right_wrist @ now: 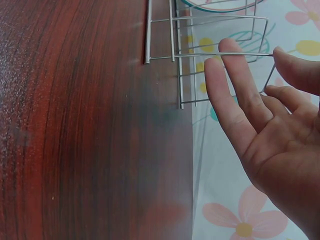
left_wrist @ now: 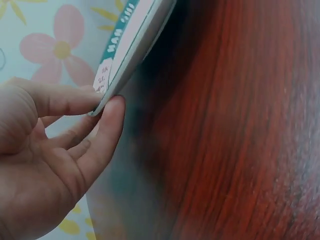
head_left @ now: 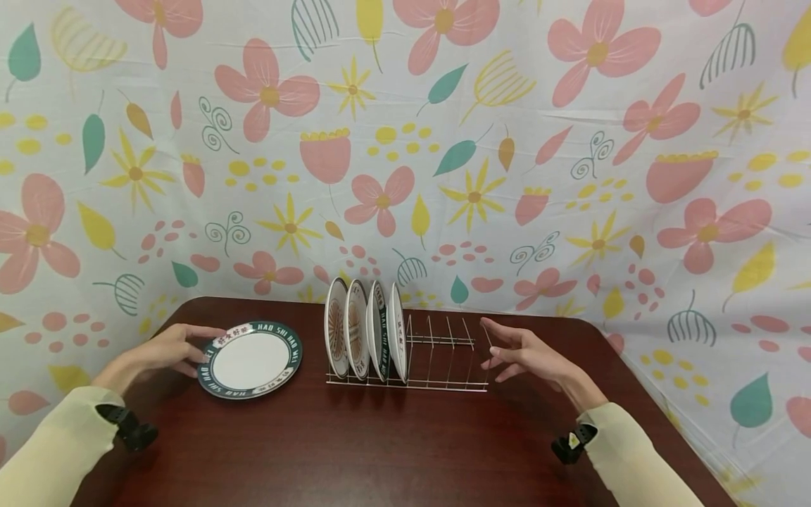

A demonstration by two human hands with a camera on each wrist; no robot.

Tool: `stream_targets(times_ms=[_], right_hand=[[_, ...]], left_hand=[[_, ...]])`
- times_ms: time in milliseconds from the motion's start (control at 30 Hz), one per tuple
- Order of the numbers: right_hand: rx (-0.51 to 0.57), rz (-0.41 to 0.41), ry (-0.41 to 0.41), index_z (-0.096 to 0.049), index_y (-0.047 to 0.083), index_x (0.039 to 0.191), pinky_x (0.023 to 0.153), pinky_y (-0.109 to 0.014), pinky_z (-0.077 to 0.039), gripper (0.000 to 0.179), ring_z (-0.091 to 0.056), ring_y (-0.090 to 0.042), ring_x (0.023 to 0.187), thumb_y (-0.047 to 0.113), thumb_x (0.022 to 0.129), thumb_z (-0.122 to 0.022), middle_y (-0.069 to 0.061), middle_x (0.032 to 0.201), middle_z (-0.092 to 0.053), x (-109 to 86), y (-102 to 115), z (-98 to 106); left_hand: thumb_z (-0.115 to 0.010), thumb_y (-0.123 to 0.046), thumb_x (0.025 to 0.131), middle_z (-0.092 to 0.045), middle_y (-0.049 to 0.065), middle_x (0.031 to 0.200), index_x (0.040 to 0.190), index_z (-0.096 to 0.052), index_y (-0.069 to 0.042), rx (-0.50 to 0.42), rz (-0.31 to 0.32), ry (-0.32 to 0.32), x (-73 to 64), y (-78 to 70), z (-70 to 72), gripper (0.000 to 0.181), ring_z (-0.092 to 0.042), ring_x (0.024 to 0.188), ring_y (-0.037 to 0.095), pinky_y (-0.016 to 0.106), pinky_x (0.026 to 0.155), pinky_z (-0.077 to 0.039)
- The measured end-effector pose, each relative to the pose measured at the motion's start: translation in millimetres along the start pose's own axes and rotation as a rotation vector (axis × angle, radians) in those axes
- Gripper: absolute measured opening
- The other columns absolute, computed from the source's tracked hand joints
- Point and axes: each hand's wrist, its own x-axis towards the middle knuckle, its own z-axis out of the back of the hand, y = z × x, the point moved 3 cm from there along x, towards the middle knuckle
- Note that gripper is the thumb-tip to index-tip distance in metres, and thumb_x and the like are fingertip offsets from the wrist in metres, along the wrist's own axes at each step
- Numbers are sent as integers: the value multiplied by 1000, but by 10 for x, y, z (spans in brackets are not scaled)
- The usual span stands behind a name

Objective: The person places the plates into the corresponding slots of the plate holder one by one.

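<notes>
Left hand (head_left: pixel 167 350) pinching green-rimmed plate (head_left: pixel 250 360) by its ten-o'clock edge, at desk's (head_left: pixel 380 451) ten o'clock. Right hand (head_left: pixel 524 353): grip spread, touching wire rack's (head_left: pixel 428 386) three-o'clock end. Four racked plates (head_left: pixel 356 331) toward nine.

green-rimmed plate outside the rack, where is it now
In the head view, the green-rimmed plate is left of the wire dish rack, at the table's left side, its edge pinched by the left hand.
</notes>
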Motion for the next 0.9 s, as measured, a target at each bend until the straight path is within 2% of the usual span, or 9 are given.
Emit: stream_targets(times_ms=[200,400,600,667,800,900], right_hand=[[-7,3,3,-14,7,169,85,-56,-61,74,-65,-47,118,14,110,-58,-16,175,-10,1,7,-3],[-7,-3,3,-14,6,169,85,-54,-62,73,-63,-50,119,13,110,-57,-16,175,-9,-3,2,-2],[-10,-8,1,-14,7,169,85,-54,-62,73,-65,-48,118,14,110,-57,-16,175,-9,-3,6,-4],[-13,-9,1,-13,6,169,85,-54,-62,73,-65,-47,118,14,110,-57,-16,175,-8,-5,6,-3],[-18,-6,0,-13,6,169,85,-54,-62,72,-65,-46,118,12,111,-55,-16,175,-8,-4,8,-2],[-18,-5,-2,-14,7,169,85,-54,-62,71,-66,-46,118,12,111,-55,-16,175,-9,2,5,-4]], left_hand=[[-60,3,95,-42,33,151,157,-36,10,-123,23,87,-63,-47,-33,67,-61,91,25,39,73,-62],[-58,0,100,-52,23,135,159,-35,8,-234,31,154,-105,-87,-71,64,-61,90,24,38,78,-60],[-55,2,100,-35,32,155,161,-31,6,-297,18,162,-161,-162,-120,65,-61,107,27,45,91,-60],[-55,3,100,-41,32,151,162,-25,5,-310,10,166,-180,-187,-135,69,-62,109,28,47,93,-59],[-57,4,100,-59,25,134,163,-15,2,-339,-4,169,-213,-219,-159,75,-66,107,28,47,93,-59],[-57,5,100,-62,22,130,164,-10,0,-380,-12,184,-237,-227,-176,79,-67,106,29,47,94,-59]])
